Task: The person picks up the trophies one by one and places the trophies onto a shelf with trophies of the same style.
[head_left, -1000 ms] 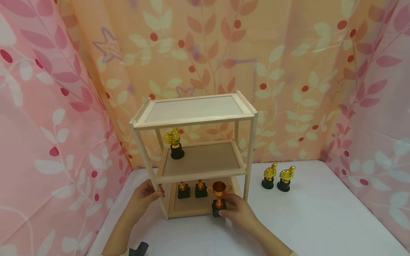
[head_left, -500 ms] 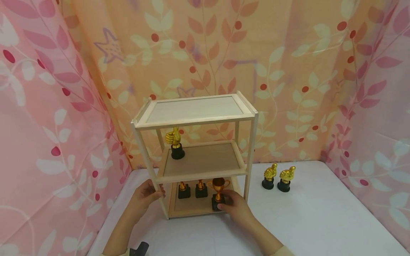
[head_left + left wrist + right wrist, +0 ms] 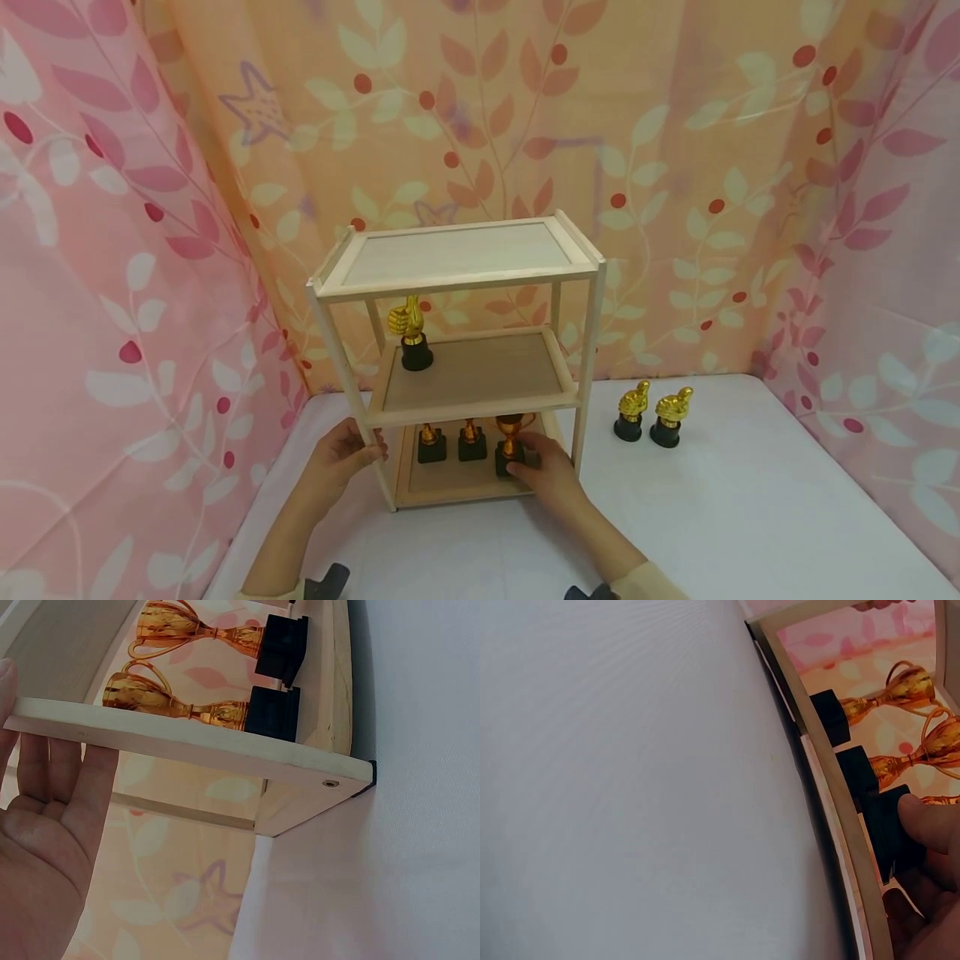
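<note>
A small gold trophy cup (image 3: 510, 446) on a black square base is pinched at its base by my right hand (image 3: 552, 475), just inside the bottom level of a pale wooden shelf rack (image 3: 480, 406). In the right wrist view, my thumb (image 3: 930, 821) presses on that black base. Two more trophy cups stand to its left on the same level; in the left wrist view the nearer trophy cup (image 3: 176, 701) is partly covered by the post. My left hand (image 3: 341, 462) holds the rack's front left post (image 3: 187, 742), thumb on one side and fingers on the other.
A gold thumbs-up trophy (image 3: 412, 337) stands at the middle level's left. Two others, a left thumbs-up trophy (image 3: 631, 410) and a right thumbs-up trophy (image 3: 669, 417), stand on the white tabletop (image 3: 750, 500) right of the rack. Patterned curtains (image 3: 675, 167) surround the table.
My right hand has moved the trophy cup from the rack's front edge further back onto the bottom level. The left hand has stayed on the post.
</note>
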`<action>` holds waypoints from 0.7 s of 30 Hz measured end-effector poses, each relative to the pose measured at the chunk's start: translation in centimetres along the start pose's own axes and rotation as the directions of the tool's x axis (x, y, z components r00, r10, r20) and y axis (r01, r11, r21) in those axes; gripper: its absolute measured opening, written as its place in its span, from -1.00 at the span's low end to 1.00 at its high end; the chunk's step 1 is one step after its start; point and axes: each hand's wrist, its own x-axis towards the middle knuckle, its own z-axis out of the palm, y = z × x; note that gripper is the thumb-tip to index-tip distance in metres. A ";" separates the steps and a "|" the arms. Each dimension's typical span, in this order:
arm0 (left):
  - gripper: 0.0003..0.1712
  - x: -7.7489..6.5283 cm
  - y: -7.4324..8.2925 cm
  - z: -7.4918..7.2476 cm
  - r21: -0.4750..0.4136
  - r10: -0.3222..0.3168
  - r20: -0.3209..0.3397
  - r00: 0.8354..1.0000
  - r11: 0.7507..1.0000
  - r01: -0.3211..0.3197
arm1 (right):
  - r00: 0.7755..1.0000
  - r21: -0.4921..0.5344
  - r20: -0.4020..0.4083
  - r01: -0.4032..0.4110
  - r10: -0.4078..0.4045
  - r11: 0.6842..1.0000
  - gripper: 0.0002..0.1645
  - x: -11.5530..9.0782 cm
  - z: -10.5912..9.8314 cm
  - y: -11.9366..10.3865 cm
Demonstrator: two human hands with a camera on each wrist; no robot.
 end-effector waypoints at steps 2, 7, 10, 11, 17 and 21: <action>-0.74 0.0 0.1 0.1 -0.004 0.001 0.000 1.000 1.000 -0.001 | 1.000 0.003 -0.006 -0.008 0.008 1.000 -0.36 0.1 0.1 0.0; -0.74 0.1 0.3 0.1 0.000 0.000 -0.004 1.000 1.000 0.000 | 0.999 0.011 -0.030 -0.026 0.026 1.000 -0.37 0.5 0.3 0.1; -0.74 0.1 0.3 0.1 0.000 0.001 -0.006 1.000 1.000 -0.001 | 0.999 0.010 -0.048 -0.020 0.021 1.000 -0.39 0.7 0.5 0.2; -0.73 0.1 0.3 0.1 0.001 -0.002 -0.005 1.000 1.000 0.002 | 0.998 0.009 -0.055 -0.017 0.017 1.000 -0.39 0.7 0.5 0.2; -0.73 0.0 0.2 0.1 -0.012 -0.009 -0.003 1.000 1.000 0.009 | 0.996 0.010 -0.093 0.003 -0.002 1.000 -0.42 1.1 0.7 0.1; -0.73 0.0 0.2 0.2 -0.014 -0.002 -0.002 1.000 1.000 0.002 | 0.995 0.018 -0.101 0.009 -0.007 1.000 -0.43 1.4 0.7 0.3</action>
